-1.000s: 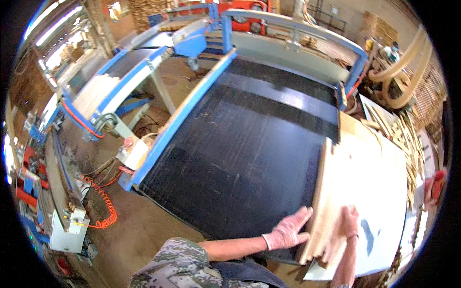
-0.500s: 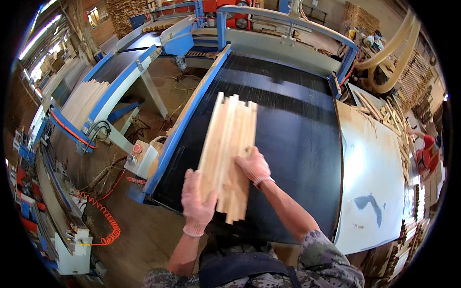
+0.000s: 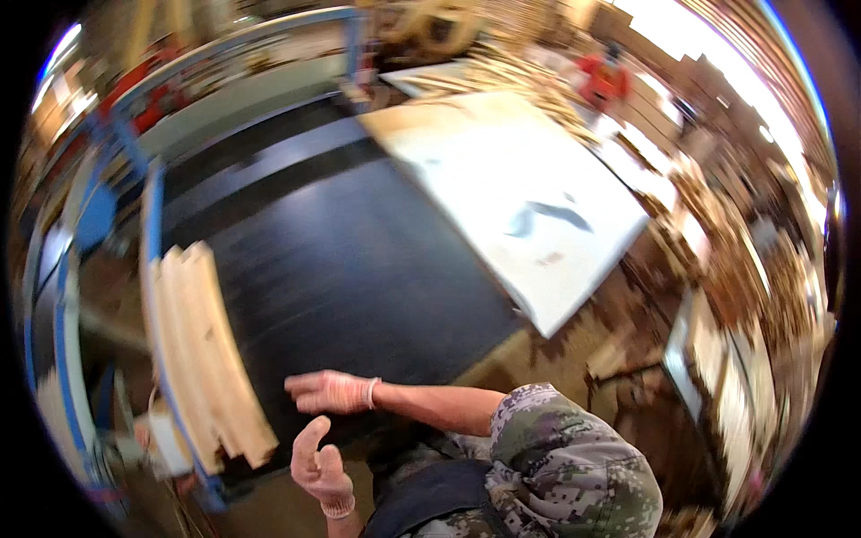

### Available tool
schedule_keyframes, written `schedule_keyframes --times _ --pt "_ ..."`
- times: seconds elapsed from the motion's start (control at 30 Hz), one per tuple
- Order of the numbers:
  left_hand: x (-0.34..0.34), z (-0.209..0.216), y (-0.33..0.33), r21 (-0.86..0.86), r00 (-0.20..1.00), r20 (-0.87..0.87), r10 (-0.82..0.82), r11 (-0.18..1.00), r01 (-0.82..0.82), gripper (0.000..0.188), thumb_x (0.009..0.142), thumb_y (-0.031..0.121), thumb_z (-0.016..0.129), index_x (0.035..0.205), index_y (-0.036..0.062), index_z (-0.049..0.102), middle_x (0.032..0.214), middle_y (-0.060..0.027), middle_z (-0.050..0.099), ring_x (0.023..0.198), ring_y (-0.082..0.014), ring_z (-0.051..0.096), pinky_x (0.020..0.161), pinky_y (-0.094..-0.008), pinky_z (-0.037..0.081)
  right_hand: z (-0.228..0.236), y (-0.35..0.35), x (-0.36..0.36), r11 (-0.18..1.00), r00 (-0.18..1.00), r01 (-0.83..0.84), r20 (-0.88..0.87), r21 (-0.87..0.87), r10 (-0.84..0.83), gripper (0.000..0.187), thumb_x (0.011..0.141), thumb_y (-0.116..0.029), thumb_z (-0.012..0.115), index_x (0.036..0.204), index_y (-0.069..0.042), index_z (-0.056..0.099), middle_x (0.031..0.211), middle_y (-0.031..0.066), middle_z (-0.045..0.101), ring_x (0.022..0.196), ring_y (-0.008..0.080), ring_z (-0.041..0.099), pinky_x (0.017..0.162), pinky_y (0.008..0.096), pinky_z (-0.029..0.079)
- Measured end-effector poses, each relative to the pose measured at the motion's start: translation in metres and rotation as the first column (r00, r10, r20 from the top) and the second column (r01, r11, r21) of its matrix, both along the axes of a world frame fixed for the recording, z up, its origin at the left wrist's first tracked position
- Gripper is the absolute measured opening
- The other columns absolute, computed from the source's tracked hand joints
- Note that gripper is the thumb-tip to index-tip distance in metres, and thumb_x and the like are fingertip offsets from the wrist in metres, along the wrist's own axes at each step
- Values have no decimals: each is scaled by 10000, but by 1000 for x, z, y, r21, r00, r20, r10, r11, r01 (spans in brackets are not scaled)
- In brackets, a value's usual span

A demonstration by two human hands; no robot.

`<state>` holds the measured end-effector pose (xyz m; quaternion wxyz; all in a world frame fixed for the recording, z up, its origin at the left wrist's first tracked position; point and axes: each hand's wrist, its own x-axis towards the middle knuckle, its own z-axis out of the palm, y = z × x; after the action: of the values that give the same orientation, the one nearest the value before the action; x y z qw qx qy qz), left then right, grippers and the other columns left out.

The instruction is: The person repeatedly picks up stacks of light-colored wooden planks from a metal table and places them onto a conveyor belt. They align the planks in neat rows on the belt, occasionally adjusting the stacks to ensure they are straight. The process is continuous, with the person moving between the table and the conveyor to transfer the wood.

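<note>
A bundle of pale wooden strips [image 3: 204, 345] lies lengthwise along the left side of a black conveyor belt [image 3: 359, 260], their ends uneven. My left hand [image 3: 323, 471], in a light knitted glove, is held near the belt's front edge, right of the strips' near ends. Its fingers are bent but apart, with nothing between them. Just beyond it, my right hand [image 3: 330, 392], gloved alike, points leftward over the belt with its fingers stretched out. Neither hand touches the wood.
A white metal-topped table [image 3: 502, 179] adjoins the belt on the right, with loose strips [image 3: 529, 85] heaped behind it. A blue frame [image 3: 242, 40] spans the belt's far end. Stacked wood [image 3: 735, 377] stands at the far right. Someone in red [image 3: 603, 81] is in the background.
Both hands have let go of the wooden strips, which now rest along the belt's left side. My view has swung to the right, blurring the surroundings.
</note>
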<state>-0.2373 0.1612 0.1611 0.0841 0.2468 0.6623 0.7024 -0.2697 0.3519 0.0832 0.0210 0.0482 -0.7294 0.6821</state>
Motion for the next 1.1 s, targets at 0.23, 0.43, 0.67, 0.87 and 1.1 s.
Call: schedule_keyframes --times 0.23,0.43,0.67,0.87,1.1 --pt "51 -23 98 -49 874 -87 -477 879 475 404 946 271 712 1184 -54 747 1122 -158 780 1032 -263 732 965 -380 569 -42 46 268 998 929 48 366 28 -55 450 1016 -360 616 1251 22 644 1114 179 680 1050 318 650 875 412 534" --pt "171 -53 201 -352 562 124 -818 493 795 305 901 84 705 1166 -58 757 1080 -137 786 992 -224 737 942 -341 574 -205 15 584 217 -380 798 749 562 -543 561 900 -399 607 1321 -53 742 1358 219 715 1300 349 664 1083 441 519" --pt "304 -206 312 -634 279 368 -887 -20 773 469 932 243 748 1306 -37 724 1239 -183 769 1154 -265 719 1035 -374 535 -300 -73 823 381 -479 721 814 578 -329 531 922 -445 576 1108 9 783 1181 261 753 1181 413 708 979 491 549" --pt "332 -326 321 -717 677 694 -246 -152 680 424 942 313 690 1176 -38 733 1173 -183 741 1051 -267 683 950 -420 510 -306 -69 869 67 -480 833 778 549 -405 440 990 -379 551 1199 -36 729 1251 219 728 1178 411 683 981 477 537" --pt "384 -317 378 -666 639 735 -226 -413 621 367 928 316 702 1119 4 730 1053 -169 725 947 -289 682 827 -466 513 -316 -31 874 -11 -396 905 831 426 -390 542 948 -460 579 1231 -27 742 1338 220 710 1251 413 652 1053 474 500"
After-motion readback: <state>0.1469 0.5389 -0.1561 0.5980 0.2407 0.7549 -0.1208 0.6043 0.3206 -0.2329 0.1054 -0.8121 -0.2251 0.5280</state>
